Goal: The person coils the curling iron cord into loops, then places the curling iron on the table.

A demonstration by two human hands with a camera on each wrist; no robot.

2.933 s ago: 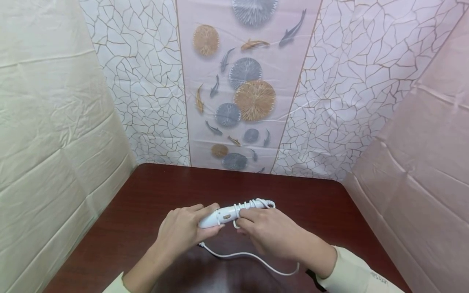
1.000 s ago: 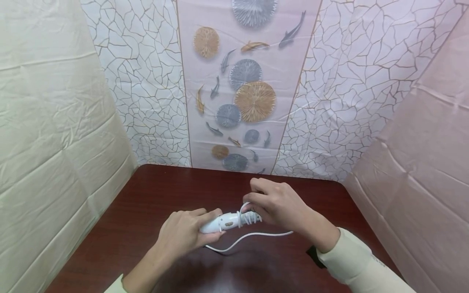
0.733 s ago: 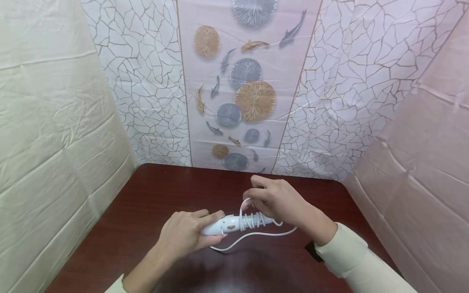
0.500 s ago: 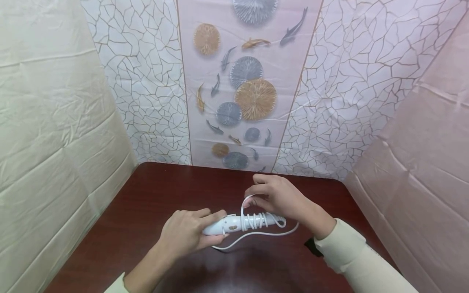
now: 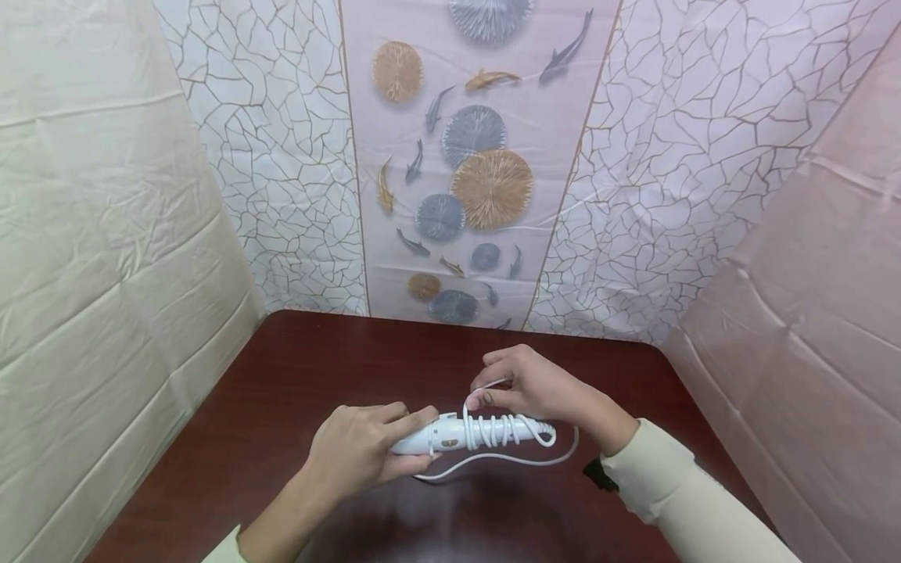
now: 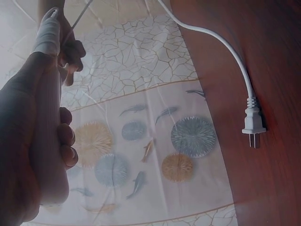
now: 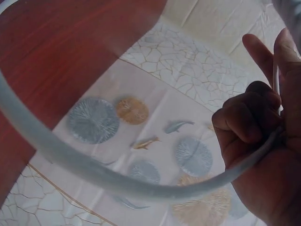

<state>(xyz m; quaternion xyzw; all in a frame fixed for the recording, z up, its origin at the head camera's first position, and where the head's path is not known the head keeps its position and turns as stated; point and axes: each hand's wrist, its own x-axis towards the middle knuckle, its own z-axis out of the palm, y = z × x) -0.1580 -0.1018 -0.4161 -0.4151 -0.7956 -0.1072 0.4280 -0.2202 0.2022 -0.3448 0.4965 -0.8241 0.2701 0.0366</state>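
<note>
A white hair iron (image 5: 450, 435), long and rounded with a small gold switch, lies crosswise between the hands. My left hand (image 5: 362, 444) grips its thick left end, fingers over the top and thumb below; the left wrist view shows the fingertips curled round the body. Several loose turns of white cord (image 5: 493, 430) circle its narrower right part. Just above these turns, my right hand (image 5: 535, 383) pinches the cord between thumb and fingers. In the right wrist view, a cord loop (image 7: 155, 190) runs into the curled fingers. The two-pin plug (image 6: 254, 122) hangs below in the left wrist view.
The dark red table (image 5: 338, 352) lies under the hands. Patterned cloth (image 5: 486, 188) rises behind it, with pale cloth walls on the left (image 5: 120, 274) and right (image 5: 795, 313). A free length of cord (image 5: 507, 457) sags below the iron toward my right wrist.
My right hand, earlier low over the iron's right part, has risen and now holds the cord above it. The iron has shifted slightly right and its corded end is uncovered; my left hand keeps its grip.
</note>
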